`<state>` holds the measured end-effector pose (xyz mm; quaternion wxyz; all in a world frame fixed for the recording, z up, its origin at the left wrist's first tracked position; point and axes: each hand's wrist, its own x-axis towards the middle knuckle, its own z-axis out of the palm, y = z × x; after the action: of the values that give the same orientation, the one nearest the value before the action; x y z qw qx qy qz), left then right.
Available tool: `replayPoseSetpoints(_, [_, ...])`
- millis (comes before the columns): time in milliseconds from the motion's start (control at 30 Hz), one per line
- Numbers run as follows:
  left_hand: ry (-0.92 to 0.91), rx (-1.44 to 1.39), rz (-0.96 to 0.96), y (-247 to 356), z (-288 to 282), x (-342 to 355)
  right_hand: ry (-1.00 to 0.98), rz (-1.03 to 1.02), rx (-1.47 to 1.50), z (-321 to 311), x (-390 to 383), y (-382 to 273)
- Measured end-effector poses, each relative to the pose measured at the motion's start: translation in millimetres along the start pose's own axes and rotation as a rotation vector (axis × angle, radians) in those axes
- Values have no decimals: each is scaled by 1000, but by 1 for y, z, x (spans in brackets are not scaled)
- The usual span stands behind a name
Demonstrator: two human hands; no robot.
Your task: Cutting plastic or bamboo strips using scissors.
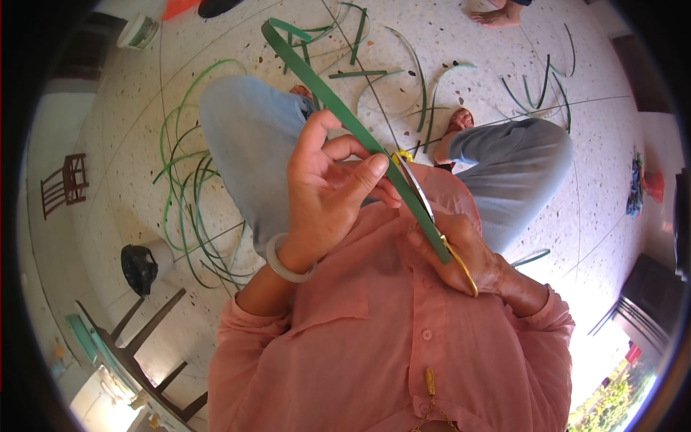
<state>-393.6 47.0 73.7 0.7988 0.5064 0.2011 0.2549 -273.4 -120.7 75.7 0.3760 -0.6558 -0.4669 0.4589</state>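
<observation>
While the left hand [327, 176] pinches a green strip [337, 106] between its thumb and fingers, the right hand [464, 248] is closed around a cutting tool [419, 193] with a shiny blade and a thin gold-coloured handle. The strip is up in the air in front of the pink shirt [389, 288], slanting from the upper left down to the right hand. The blade lies along the right edge of the strip, but I cannot tell if they touch, or if the tool is a knife or scissors. What could go wrong is a nicked finger, because the top of the blade is close to the left thumb and fingers. If the left grip is too loose, the strip might twist or slide, and the blade could then go crooked. If the right grip pushes too hard, the strip might split or get a bad cut. The long top end has nothing holding it up, so it could wobble and tug on the pinch. Now for how the strip looks: it is long, flat and thin, like a ribbon, but it seems a bit stiff, since it stands out mostly straight. It is plain dark green, with smooth, even sides. Its top end bends over sharply into a short flap, and its bottom end stops over the right hand. More loose green strips [358, 74] lie on the speckled floor [129, 165], some straight and some curly.
</observation>
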Motion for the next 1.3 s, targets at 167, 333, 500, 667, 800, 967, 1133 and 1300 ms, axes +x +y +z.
replayPoseSetpoints(167, [10, 15, 42, -5, -1, -2, 56, -86, -6, 4, 2, 0])
replayPoseSetpoints(333, [5, 27, 56, -6, -1, -2, 19, -41, -32, 2, 1, -1])
replayPoseSetpoints(500, [0, 27, 63, -7, 0, -4, 103, -106, -38, 7, 1, 6])
replayPoseSetpoints(667, [4, 21, 58, -9, -1, -2, 101, -95, -27, 7, 2, 6])
replayPoseSetpoints(800, [-4, 26, 64, -6, -1, -3, 75, -68, -60, 4, 1, 1])
replayPoseSetpoints(967, [-12, 33, 28, -5, -3, 1, 53, -83, -31, 2, 3, 4])
replayPoseSetpoints(1133, [2, -14, 33, -5, -3, 2, -26, -11, 29, -4, 5, -1])
replayPoseSetpoints(1300, [-11, 0, 48, -5, -2, 1, 30, -75, -13, -3, 6, 5])
